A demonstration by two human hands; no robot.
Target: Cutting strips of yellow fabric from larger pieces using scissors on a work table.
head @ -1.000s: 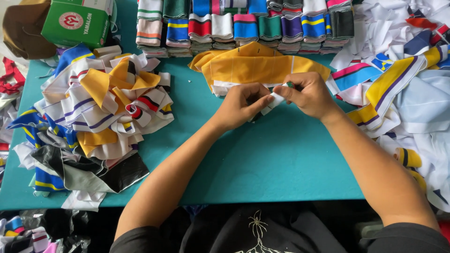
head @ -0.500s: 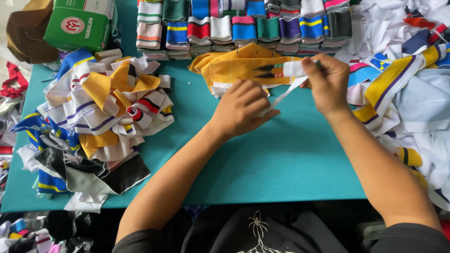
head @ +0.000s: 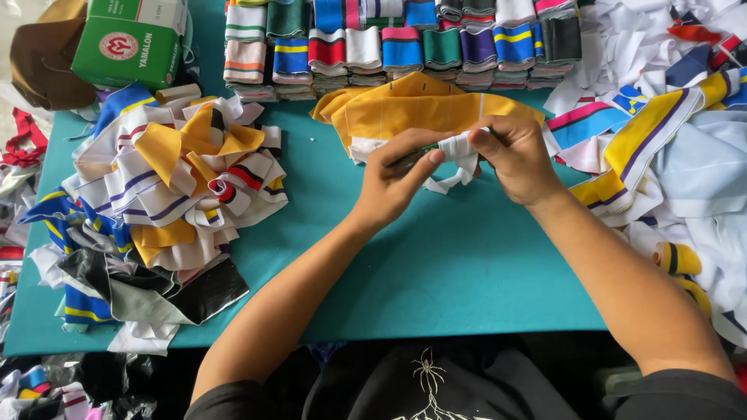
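Head view: a white strip [head: 455, 159] is pinched between both hands over the far middle of the teal desk [head: 467, 264]. The left hand [head: 393, 183] is closed narrowly, thumb and forefinger pressed on the strip's left end, and a dark thin thing is partly hidden under its fingers; what it is cannot be told. The right hand [head: 517, 159] is curled around the strip's right end, fingers folded tight on the bunched cloth. A loose tail of the strip is seen hanging below the hands, just above the desk. Just behind the hands a yellow cloth [head: 420, 113] is laid flat, with white edging showing at its near side. Along the far edge a row of folded striped bands [head: 389, 43] is stacked in many colours. At the left edge a loose heap of scraps [head: 156, 202] is piled, yellow, white, blue and black, spilling over the near left corner. A green box [head: 132, 43] is set at the far left corner, beside a brown cloth [head: 47, 54]. At the right edge a second pile [head: 677, 140] of white and striped pieces is spread, reaching past the desk's side.
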